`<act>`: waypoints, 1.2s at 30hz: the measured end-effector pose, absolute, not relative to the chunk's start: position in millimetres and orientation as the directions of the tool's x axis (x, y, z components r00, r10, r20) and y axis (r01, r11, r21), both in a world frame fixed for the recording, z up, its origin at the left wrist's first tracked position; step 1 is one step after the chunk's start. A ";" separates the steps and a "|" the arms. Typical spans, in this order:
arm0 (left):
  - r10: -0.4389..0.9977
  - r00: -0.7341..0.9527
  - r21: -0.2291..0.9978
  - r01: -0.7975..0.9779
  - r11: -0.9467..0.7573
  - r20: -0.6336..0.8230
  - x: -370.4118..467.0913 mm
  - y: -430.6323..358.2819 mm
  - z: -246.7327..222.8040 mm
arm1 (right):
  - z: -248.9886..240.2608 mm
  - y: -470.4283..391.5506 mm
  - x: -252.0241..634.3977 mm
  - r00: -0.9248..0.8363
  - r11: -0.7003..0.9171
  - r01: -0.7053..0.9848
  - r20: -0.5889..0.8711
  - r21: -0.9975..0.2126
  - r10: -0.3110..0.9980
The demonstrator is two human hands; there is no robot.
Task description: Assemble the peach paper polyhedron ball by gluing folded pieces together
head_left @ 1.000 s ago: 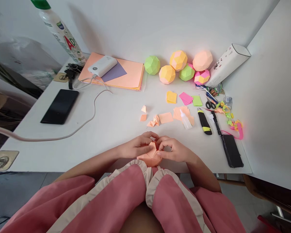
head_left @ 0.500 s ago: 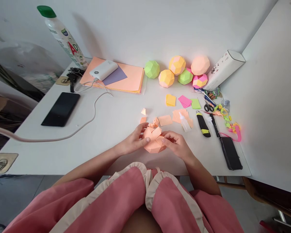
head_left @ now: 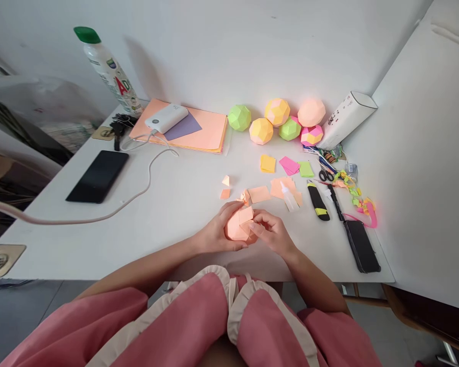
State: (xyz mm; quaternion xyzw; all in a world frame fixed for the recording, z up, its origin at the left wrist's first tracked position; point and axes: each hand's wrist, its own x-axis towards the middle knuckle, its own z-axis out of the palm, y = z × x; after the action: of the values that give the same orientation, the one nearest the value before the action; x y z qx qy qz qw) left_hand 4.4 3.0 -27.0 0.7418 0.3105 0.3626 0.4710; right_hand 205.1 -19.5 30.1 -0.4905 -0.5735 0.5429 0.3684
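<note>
Left hand [head_left: 215,230] shifts round the peach paper ball [head_left: 235,228], lower centre | left loosely cups it; right hand [head_left: 274,233], half-curled, pinches its edge | I'd press lightly, sparing facets.

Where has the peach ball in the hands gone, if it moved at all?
Yes: the held peach ball moved forward, away from the desk's front edge.

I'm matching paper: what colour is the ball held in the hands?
The held ball is light peach-orange, best seen in the head view.
</note>
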 end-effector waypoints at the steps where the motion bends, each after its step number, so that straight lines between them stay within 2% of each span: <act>1: 0.800 0.550 0.925 0.118 -0.360 0.241 3.7 3.1 -26.0 | 30.2 -19.7 205.1 -0.253 -0.070 0.154 -0.108 -0.986 0.961; 11: 0.766 0.636 0.961 0.145 -0.235 0.092 -4.1 5.6 -12.5 | 27.8 -19.2 205.8 -0.304 -0.167 0.051 -0.174 -0.985 0.937; 21: 0.740 0.661 0.953 0.128 -0.276 0.125 -7.0 8.3 -9.5 | 24.4 -18.9 201.3 -0.261 -0.278 0.017 -0.272 -0.960 0.926; 29: 0.731 0.676 0.972 0.101 -0.214 0.091 -8.7 7.9 -8.2 | 21.2 -20.3 201.3 -0.278 -0.321 -0.055 -0.294 -0.945 0.914; 33: 0.712 0.698 0.986 0.047 -0.159 0.082 -8.8 7.6 -9.0 | 20.0 -20.2 202.0 -0.270 -0.339 -0.038 -0.316 -0.940 0.909; 36: 0.734 0.674 0.981 0.077 -0.180 0.082 -7.8 7.9 -8.7 | 20.7 -19.7 201.3 -0.264 -0.345 -0.023 -0.327 -0.938 0.907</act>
State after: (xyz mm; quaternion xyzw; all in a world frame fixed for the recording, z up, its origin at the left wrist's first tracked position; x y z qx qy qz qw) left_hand -7.8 7.9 -8.7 0.7126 0.2845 0.2866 0.5737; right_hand 201.3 -19.7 20.7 -0.4920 -0.4493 0.6560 0.3545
